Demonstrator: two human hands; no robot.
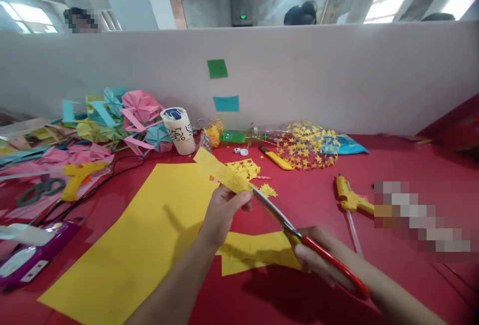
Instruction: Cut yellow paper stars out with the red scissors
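My left hand [224, 210] pinches a narrow yellow paper strip [220, 170] with a faint star outline drawn on it. Red-handled scissors [329, 262] are in my right hand [318, 250], their blades pointing up and left. The blade tips meet the strip's right end, close to my left thumb. Below the blades lie yellow paper pieces [258, 252] on the red table. A large yellow sheet [142, 235] spreads to the left, partly under my left forearm. Small cut yellow stars [268, 190] sit in a little pile just beyond the scissors.
Yellow glue guns lie at left [77, 178] and right [350, 195]. Behind are a white cup [178, 131], green bottle [235, 137], yellow cutter [277, 158], star-covered clear ball [309, 145] and folded paper pieces [140, 108]. A purple power strip [41, 255] stands at left. A white partition [318, 76] closes the back.
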